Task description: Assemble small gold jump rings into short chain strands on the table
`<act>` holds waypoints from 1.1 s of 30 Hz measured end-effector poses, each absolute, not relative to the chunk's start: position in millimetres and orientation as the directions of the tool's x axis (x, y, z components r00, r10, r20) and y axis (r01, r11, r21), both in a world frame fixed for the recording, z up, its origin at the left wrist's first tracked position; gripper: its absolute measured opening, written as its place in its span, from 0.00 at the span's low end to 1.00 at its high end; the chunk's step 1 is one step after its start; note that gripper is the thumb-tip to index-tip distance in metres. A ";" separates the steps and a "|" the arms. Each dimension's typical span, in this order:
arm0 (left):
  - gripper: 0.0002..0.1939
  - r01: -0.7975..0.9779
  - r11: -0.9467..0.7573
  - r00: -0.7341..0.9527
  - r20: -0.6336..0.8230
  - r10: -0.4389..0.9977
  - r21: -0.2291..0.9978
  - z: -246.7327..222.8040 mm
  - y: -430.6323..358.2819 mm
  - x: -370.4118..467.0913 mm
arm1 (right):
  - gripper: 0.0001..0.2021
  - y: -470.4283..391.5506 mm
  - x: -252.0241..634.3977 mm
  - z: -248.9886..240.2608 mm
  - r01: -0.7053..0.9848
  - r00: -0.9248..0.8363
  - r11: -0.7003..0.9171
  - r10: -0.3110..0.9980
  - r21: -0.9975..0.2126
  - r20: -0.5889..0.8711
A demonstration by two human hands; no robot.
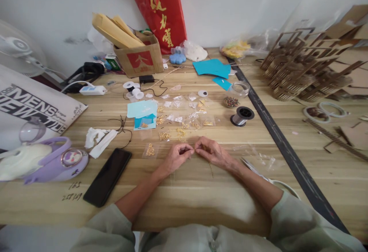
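At the middle of the tabletop, a tiny gold-coloured piece is pinched where the fingertips of the left hand and the right hand meet; its exact shape is too small to tell. A thin chain is seen hanging below the right hand; whether it is joined to the piece cannot be told.

Just left of the left hand, a small clear bag is filled with gold-coloured bits. Just beyond both hands, more clear packets are spread, some filled with gold-coloured findings, others with whitish pieces. Beyond the right hand and to its right, dark mixed beads are held in a clear jar, with a spool wound with fine wire placed nearer.

Far beyond the left hand, yellow envelopes are stood in an open cardboard box, with a red bag set behind it. Far beyond the right hand, yellow material is enclosed in a clear plastic bag.
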State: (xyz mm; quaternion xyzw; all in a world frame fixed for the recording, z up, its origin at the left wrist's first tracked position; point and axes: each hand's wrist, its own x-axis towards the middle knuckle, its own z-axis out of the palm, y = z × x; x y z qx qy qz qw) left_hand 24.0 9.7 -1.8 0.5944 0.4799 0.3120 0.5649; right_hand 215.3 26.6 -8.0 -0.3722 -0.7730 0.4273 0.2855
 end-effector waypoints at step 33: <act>0.11 0.311 0.081 0.328 -0.187 0.926 0.947 1.2 13.7 21.1 | 0.05 30.7 216.1 -14.9 0.360 -0.585 0.636 0.724 -0.683 0.365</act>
